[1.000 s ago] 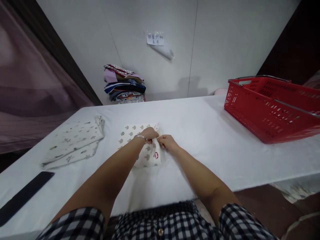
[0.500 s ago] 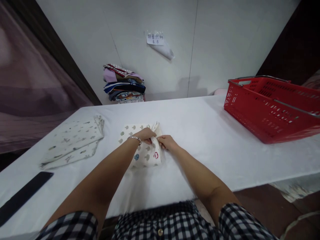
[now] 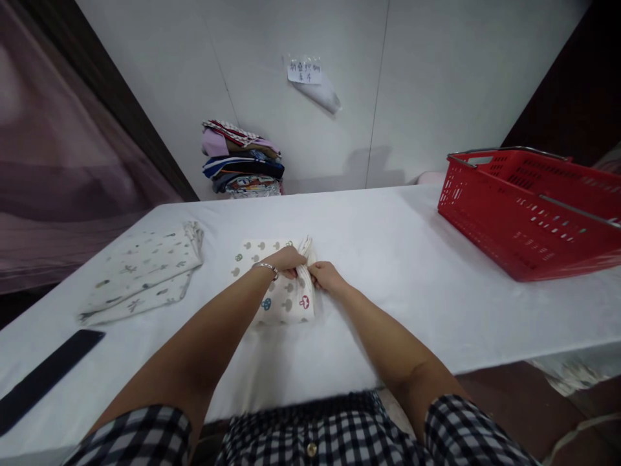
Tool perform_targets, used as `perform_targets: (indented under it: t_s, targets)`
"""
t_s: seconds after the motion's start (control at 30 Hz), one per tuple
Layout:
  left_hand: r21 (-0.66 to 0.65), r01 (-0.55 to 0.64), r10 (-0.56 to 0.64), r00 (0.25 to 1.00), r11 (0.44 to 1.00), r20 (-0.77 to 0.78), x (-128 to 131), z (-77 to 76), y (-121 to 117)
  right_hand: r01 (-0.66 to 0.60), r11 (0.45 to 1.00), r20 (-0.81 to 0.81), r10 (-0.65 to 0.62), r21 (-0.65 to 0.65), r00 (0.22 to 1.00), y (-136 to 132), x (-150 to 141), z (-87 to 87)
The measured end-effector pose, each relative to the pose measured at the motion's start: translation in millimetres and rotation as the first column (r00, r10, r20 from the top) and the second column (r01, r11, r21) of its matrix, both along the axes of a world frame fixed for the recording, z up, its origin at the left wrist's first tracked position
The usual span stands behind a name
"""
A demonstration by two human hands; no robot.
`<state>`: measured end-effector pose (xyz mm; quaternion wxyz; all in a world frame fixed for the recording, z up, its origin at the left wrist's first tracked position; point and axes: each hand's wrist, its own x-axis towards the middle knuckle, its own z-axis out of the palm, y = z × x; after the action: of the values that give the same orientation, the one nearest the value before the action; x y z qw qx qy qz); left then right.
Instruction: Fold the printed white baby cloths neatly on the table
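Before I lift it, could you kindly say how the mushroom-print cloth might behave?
The mushroom-print cloth is probably floppy, bunching into creases by the right hand. It looks thin, so likely light. Lying mostly flat, it seems unlikely to roll.

We stretch our left forearm point(image 3: 226, 320) and right forearm point(image 3: 381, 327) forward, angled inward. Our left hand point(image 3: 286, 260) has its fingers curled under; our right hand point(image 3: 326, 276), just beside it, closes in a pinch, fingers bent.
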<state>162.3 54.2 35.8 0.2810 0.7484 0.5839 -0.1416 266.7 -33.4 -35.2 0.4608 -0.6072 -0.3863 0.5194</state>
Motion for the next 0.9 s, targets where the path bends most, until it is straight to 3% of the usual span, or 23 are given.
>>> perform_targets:
  t_s: [0.1,0.33,0.43,0.73,0.9]
  targets:
    - [-0.037,-0.026,0.027,0.999,0.999,0.032,1.0,4.3,1.2,0.002,1.000,-0.019,-0.002,0.020,1.000,-3.2,1.2,3.9]
    - [0.021,0.072,-0.070,0.996,0.997,-0.059,11.6,17.6,-6.6,0.070,0.993,-0.044,-0.066,0.096,0.997,-7.1,1.0,2.1]
    - [0.023,0.078,-0.077,0.994,0.997,-0.072,14.6,15.6,-6.6,0.088,0.989,-0.030,-0.085,0.122,0.996,-5.7,0.3,-1.6]
    - [-0.024,-0.048,0.048,0.999,0.999,0.000,11.3,7.9,-1.0,0.059,0.977,-0.050,-0.050,0.206,0.998,-3.7,-2.6,-4.9]
    - [-0.023,-0.057,0.057,0.998,0.998,-0.015,12.6,10.2,-3.2,0.027,0.987,0.007,-0.029,0.158,1.000,-0.2,10.9,-3.9]
